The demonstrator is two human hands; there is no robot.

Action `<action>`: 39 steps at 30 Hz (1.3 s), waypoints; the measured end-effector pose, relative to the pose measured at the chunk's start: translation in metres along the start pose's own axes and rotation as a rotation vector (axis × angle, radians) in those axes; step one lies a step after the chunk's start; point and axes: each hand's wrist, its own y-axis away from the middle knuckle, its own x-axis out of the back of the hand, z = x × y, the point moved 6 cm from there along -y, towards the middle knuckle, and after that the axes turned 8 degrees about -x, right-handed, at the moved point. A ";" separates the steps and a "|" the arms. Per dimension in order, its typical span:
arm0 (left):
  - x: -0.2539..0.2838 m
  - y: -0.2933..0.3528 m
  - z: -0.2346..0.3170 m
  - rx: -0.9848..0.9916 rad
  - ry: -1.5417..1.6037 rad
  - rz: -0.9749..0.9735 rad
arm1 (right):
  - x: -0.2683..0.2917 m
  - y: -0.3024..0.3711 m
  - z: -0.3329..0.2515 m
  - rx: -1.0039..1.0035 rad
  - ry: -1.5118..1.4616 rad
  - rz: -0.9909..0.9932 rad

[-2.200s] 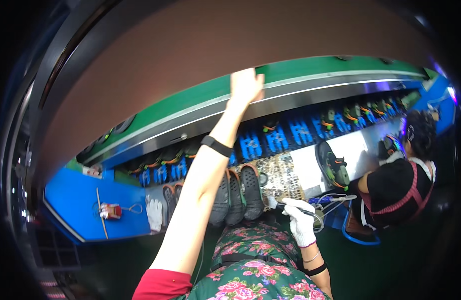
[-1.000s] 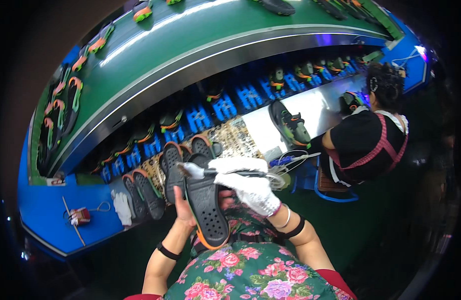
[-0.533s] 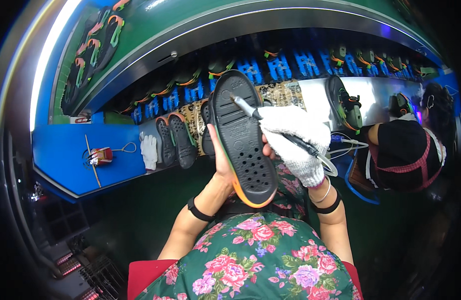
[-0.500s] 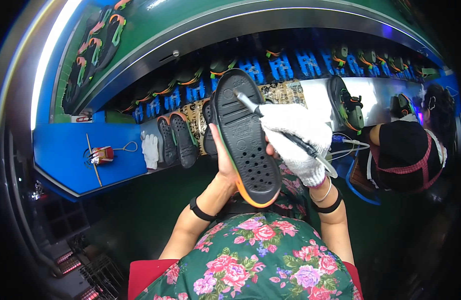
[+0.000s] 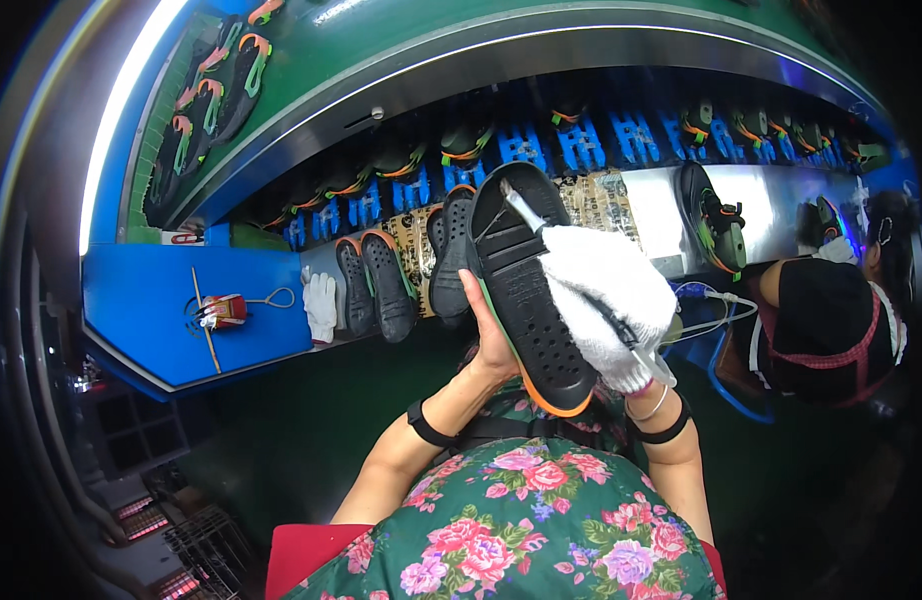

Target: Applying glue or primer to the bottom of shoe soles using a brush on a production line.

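Observation:
A black shoe sole (image 5: pixel 526 290) with an orange-and-green rim is held up in front of me, its grooved and perforated inner face toward me. My bare left hand (image 5: pixel 491 345) grips its left edge, the thumb along the side. My right hand (image 5: pixel 611 300), in a white knitted glove, is closed around a slim pen-like brush (image 5: pixel 523 210) with a pale tip and a thin tube at its rear. The brush tip is at the sole's upper part, above the cross grooves. Behind the sole, another pair of dark soles (image 5: pixel 453 265) lies on the bench.
More perforated soles (image 5: pixel 389 285) and a white glove (image 5: pixel 321 307) lie to the left, beside a blue table (image 5: pixel 151 300). Shoes on blue holders (image 5: pixel 581 140) line the back. A finished-looking shoe (image 5: pixel 716 225) lies right, near a co-worker (image 5: pixel 821 320). A white cable (image 5: pixel 726 305) loops there.
The sole and both hands have shifted right and slightly down in the view. The brush tip sits nearer the sole's upper end. The background has shifted a little to the right too.

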 end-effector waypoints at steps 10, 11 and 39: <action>0.010 -0.008 0.012 -0.065 -0.066 -0.126 | -0.004 0.009 0.016 -0.119 -0.234 0.036; 0.009 -0.009 0.011 -0.080 -0.032 -0.059 | -0.003 0.009 0.013 -0.100 -0.190 0.035; 0.030 -0.021 0.031 -0.024 -0.254 0.055 | -0.020 0.027 0.023 -0.094 -0.401 -0.177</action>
